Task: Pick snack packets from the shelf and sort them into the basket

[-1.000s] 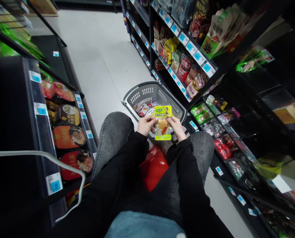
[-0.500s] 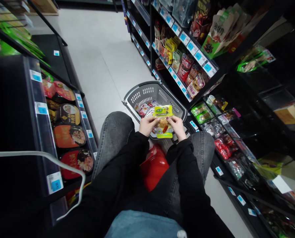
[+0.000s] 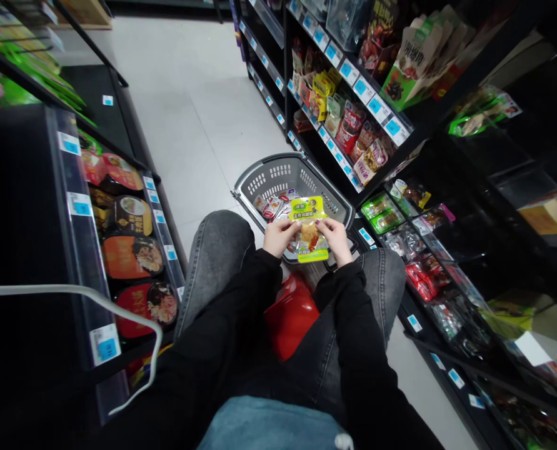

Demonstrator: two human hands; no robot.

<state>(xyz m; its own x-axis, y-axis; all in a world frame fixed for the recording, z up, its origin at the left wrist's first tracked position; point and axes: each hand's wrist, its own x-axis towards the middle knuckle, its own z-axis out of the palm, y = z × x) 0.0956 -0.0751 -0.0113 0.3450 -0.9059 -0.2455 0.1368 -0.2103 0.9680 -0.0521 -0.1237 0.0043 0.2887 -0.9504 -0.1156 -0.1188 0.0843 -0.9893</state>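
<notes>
A yellow-green snack packet (image 3: pixel 309 232) with a see-through middle is held upright over the near part of the grey shopping basket (image 3: pixel 254 187). My left hand (image 3: pixel 281 237) pinches its left edge between thumb and fingers. On the opposite edge, my right hand (image 3: pixel 335 240) grips it the same way. Brownish-yellow food shows through the clear window. Several small silvery-and-red packets (image 3: pixel 273 206) lie inside the basket, partly hidden behind the snack packet. A shiny red thing (image 3: pixel 291 317) is between my legs below my hands; its kind is unclear.
Black shelves (image 3: pixel 372 109) with bagged snacks and price tags rise on the right. Low bins of small packets (image 3: pixel 426 278) run alongside my right knee. To the left, a shelf holds instant-meal boxes (image 3: pixel 132 256). A white cable (image 3: pixel 95 299) hangs at the left. Tiled floor (image 3: pixel 184 100) stretches ahead.
The snack packet has tilted slightly between my fingers, its top shifting a little up and left and its bottom a little right. Both hands keep their hold, and the basket stays put.
</notes>
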